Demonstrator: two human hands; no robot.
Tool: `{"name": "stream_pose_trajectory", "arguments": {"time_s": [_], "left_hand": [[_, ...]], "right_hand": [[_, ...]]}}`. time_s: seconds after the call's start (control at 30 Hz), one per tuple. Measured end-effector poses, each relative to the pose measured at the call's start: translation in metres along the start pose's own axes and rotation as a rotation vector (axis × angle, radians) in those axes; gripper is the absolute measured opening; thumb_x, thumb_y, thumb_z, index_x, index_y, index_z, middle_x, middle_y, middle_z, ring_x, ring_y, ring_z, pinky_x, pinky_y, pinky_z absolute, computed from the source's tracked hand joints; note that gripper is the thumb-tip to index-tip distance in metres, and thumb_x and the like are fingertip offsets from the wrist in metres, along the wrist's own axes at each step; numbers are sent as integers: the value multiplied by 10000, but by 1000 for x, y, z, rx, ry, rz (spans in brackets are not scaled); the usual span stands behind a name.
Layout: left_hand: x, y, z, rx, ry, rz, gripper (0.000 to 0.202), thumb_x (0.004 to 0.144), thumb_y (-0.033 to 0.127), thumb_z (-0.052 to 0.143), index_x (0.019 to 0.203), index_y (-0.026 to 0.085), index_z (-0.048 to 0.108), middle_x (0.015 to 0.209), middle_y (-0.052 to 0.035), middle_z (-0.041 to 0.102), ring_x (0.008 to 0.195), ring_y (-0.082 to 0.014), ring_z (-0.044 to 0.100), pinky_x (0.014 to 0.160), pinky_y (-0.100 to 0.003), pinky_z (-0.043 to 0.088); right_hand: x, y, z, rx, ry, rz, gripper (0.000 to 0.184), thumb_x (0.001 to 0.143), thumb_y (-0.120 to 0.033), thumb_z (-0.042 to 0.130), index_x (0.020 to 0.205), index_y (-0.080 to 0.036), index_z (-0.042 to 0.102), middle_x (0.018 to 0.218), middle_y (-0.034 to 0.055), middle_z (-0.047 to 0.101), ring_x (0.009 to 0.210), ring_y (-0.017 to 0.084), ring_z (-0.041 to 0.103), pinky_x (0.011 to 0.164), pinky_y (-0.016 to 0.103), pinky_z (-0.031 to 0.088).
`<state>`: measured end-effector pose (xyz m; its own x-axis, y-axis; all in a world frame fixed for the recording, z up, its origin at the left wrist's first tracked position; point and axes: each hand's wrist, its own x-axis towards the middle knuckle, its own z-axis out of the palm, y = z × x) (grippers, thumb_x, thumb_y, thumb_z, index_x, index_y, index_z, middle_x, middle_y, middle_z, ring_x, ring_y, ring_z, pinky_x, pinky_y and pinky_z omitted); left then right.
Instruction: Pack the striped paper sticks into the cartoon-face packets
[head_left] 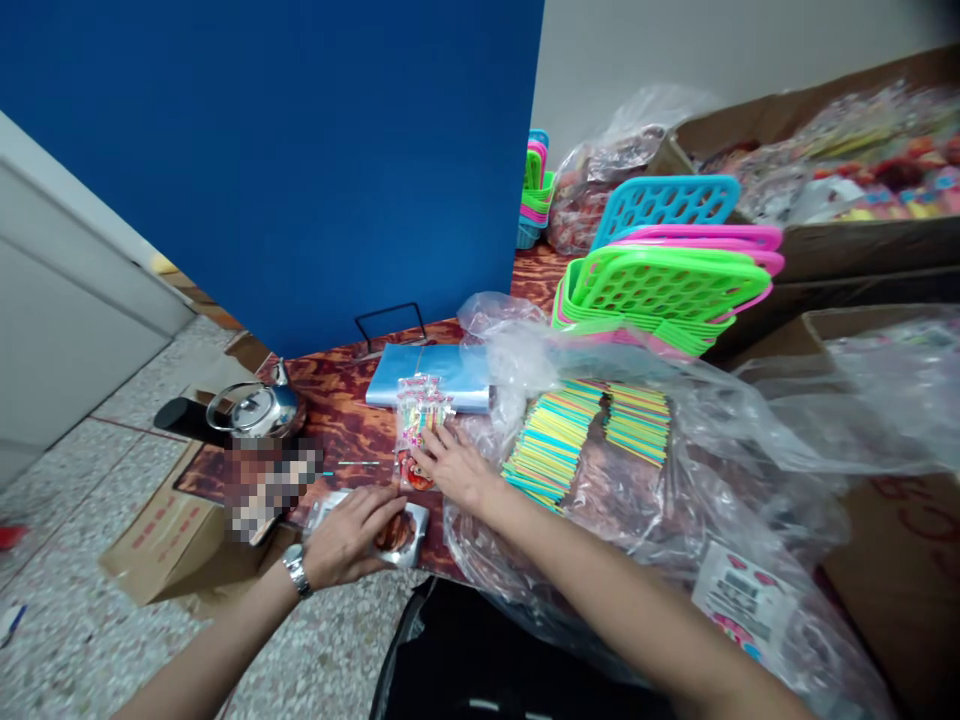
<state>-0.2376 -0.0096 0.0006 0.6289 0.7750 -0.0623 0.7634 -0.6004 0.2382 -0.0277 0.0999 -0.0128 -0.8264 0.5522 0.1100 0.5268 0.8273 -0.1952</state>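
Observation:
My left hand (349, 535), with a metal watch at the wrist, grips a small stack of printed cards or packets (397, 535) near the table's front edge. Its fingers curl over the top and the thumb lies along the near side. My right hand (454, 465) rests with fingers stretched out on the edge of a clear printed packet (417, 412) that has colourful sticks inside. Beyond that packet lies a pile of blue plastic sheets or bags (386, 375). To the right, many yellow, green and blue thin sticks (551, 440) lie in an opened clear plastic bag (622, 505).
Stacked green, pink and blue plastic baskets (660, 280) stand at the back right, near cardboard boxes (795, 265) of wrapped goods. A metal kettle (259, 412) sits at the table's left. A blue panel (300, 180) rises behind. An open carton (165, 530) is on the floor.

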Motion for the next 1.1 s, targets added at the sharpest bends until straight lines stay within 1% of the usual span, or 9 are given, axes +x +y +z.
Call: {"name": "stream_pose_trajectory", "arguments": {"time_s": [0.17,0.3,0.4,0.5,0.6,0.7,0.8,0.9,1.1], "left_hand": [[25,11,8,82,6,-36,731,764,536,514,1368,189,293,1278,-168,461,1132,-319,442,927,-454,378],[29,7,13,158,68,-72,739,745,575,512,1364,220,318,1232,-169,500,1081,-321,491,872,-434,420],[28,4,7,209,101,-71,746,732,587,518,1367,251,318,1234,-148,523,1058,-316,520,843,-410,434],[31,5,-9,235,85,-40,729,719,604,519,1342,257,368,1268,-125,518,1077,-314,520,881,-411,408],[45,16,-27,216,140,12,679,724,570,542,1300,229,429,1229,-114,556,1061,-301,535,895,-405,402],[71,42,-32,138,236,79,554,775,457,554,1260,206,461,1176,-111,588,1037,-275,549,891,-393,418],[105,79,-24,-16,266,180,403,835,308,518,1222,199,486,1123,-102,612,1005,-233,567,870,-365,446],[139,118,-8,-233,233,248,357,854,249,490,1206,197,492,1083,-94,630,975,-199,581,847,-329,471],[185,167,19,-585,178,164,273,834,259,515,1094,197,573,1012,-72,657,944,-191,596,833,-310,479]], "right_hand": [[6,-5,-11,-6,7,21,292,882,-196,400,1157,-214,498,1293,118,452,1152,266,422,935,487,341],[-27,-3,-42,17,40,30,327,888,-196,390,1203,-251,458,1255,102,483,1070,230,484,897,448,384],[-94,14,-64,43,102,63,394,881,-194,408,1268,-272,404,1222,74,520,1031,199,510,875,376,412],[-189,42,-76,-18,203,380,343,862,-224,449,1203,-238,486,1142,83,575,996,200,541,838,345,444],[-275,69,-74,-98,121,715,338,853,-269,463,1174,-176,512,1048,106,601,928,212,574,785,330,476],[-320,85,-62,-151,13,865,293,818,-315,513,1071,-178,571,912,87,622,834,215,597,700,310,491],[-326,89,-51,-96,43,865,174,839,-291,482,908,-185,602,836,63,634,788,189,606,673,270,481],[-317,95,-49,-80,167,820,190,879,-274,418,920,-185,581,849,59,655,801,175,613,708,256,470],[-304,119,-56,-274,192,773,243,909,-238,371,1022,-158,571,888,73,677,799,162,613,735,238,440]]}}
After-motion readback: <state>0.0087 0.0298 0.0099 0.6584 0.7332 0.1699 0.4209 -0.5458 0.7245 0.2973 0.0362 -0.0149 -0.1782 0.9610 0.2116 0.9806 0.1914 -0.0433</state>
